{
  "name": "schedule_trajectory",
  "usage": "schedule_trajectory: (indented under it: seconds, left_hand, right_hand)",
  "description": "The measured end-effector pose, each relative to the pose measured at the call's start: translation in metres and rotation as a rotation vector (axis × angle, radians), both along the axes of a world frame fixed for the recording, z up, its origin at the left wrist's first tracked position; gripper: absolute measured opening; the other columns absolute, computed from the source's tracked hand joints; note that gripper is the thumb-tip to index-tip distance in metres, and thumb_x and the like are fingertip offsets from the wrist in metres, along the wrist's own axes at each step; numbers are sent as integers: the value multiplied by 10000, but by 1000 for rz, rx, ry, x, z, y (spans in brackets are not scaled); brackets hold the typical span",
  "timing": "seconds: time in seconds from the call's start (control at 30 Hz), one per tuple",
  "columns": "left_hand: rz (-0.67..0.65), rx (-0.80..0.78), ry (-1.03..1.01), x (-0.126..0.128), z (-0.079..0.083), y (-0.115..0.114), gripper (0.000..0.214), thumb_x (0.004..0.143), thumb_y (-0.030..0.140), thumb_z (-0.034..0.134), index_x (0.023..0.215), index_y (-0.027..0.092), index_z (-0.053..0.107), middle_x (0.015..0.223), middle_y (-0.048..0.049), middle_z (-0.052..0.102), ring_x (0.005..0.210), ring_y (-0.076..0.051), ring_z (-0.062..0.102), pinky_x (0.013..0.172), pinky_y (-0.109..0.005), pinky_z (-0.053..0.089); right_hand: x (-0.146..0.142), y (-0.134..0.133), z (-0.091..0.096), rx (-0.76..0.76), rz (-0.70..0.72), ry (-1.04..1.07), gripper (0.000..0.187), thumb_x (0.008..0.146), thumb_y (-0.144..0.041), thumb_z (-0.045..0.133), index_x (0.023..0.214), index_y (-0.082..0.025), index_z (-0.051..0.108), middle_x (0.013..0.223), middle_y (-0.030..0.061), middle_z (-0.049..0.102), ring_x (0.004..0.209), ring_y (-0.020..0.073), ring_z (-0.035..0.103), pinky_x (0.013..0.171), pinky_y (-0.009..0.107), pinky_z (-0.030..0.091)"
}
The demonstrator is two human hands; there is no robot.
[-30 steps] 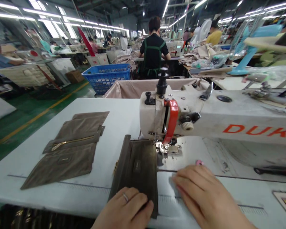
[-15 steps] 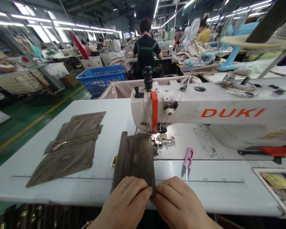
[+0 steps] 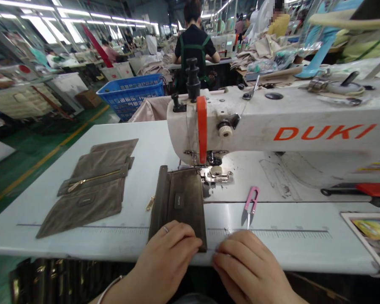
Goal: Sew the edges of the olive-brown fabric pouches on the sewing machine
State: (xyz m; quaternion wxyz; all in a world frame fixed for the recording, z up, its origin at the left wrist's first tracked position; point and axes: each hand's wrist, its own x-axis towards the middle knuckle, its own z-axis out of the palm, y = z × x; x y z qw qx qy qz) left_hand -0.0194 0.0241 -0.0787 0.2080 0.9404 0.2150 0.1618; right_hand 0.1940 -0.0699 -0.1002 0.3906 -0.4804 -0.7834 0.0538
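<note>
A folded dark olive fabric piece [image 3: 181, 198] with a small label lies on the white table, its far end under the presser foot [image 3: 213, 175] of the white DUKI sewing machine [image 3: 272, 122]. My left hand [image 3: 167, 249] rests on the piece's near end, fingers curled down onto it, a ring on one finger. My right hand [image 3: 243, 264] lies just right of the piece's near corner, fingers bent against the table; whether it pinches anything I cannot make out.
Pink thread snips [image 3: 251, 204] lie right of the fabric. A stack of olive zippered pieces [image 3: 91, 185] sits at the left. A blue basket [image 3: 136, 95] and a person in a green apron [image 3: 194, 46] are behind. A red-handled tool [image 3: 361, 190] lies far right.
My right hand has drawn back from near the needle plate to the table's front edge, uncovering the pink snips. The view has shifted right, and my left hand stays on the fabric's near end.
</note>
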Motion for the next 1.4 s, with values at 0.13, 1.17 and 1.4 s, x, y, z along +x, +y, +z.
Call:
schedule_trajectory:
  seconds: [0.13,1.17,1.4]
  left_hand:
    - [-226,201,223,2,12,5,481,915,-35,376,1370,92,463,1386,-101,545,1149,-238,523,966,-382,450]
    - [92,-566,36,14,38,42,119,948,152,526,944,228,617,934,4,558,887,-138,565,767,-230,443]
    - [103,-624,21,12,36,41,107,964,205,510,940,222,613,933,-4,534,770,-119,559,638,-202,460]
  right_hand:
    - [43,6,-1,-60,-178,-233,435,916,-8,419,1301,-130,580,1345,128,584,1239,277,522,1001,468,461]
    - [-34,6,3,-536,-247,344,180,988,-269,353,861,-250,479,742,-32,582,623,141,566,574,252,390]
    - [-31,8,6,-508,-247,313,160,975,-228,369,859,-243,478,735,-26,590,600,137,572,557,248,392]
